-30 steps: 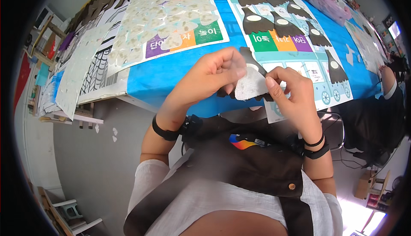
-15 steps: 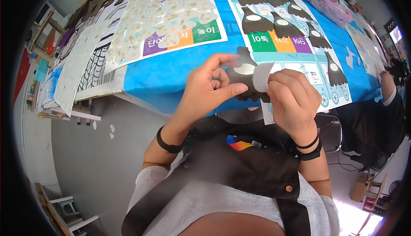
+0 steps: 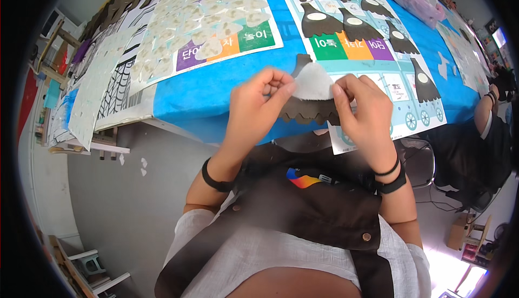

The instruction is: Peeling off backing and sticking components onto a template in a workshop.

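Between my hands I hold up a white, roughly triangular piece with a rounded lower edge; it looks like felt or thin fabric. My left hand pinches its left corner, and my right hand pinches the right one. Right beneath it lies a dark brown dress-shaped cutout with a scalloped hem at the near table edge. The white piece covers the cutout's middle. Several similar brown cutouts, bearing white ovals, rest on a printed train poster beyond my hands.
A blue cover spreads over the table. To the left, another poster bears many pale translucent pieces. A pinkish plastic bag lies at the far right. A person's arm shows at the right edge. White scraps dot the floor.
The white piece has gone from my right hand alone to both hands, now spread flat over the brown cutout. My left fingers have closed on its corner.
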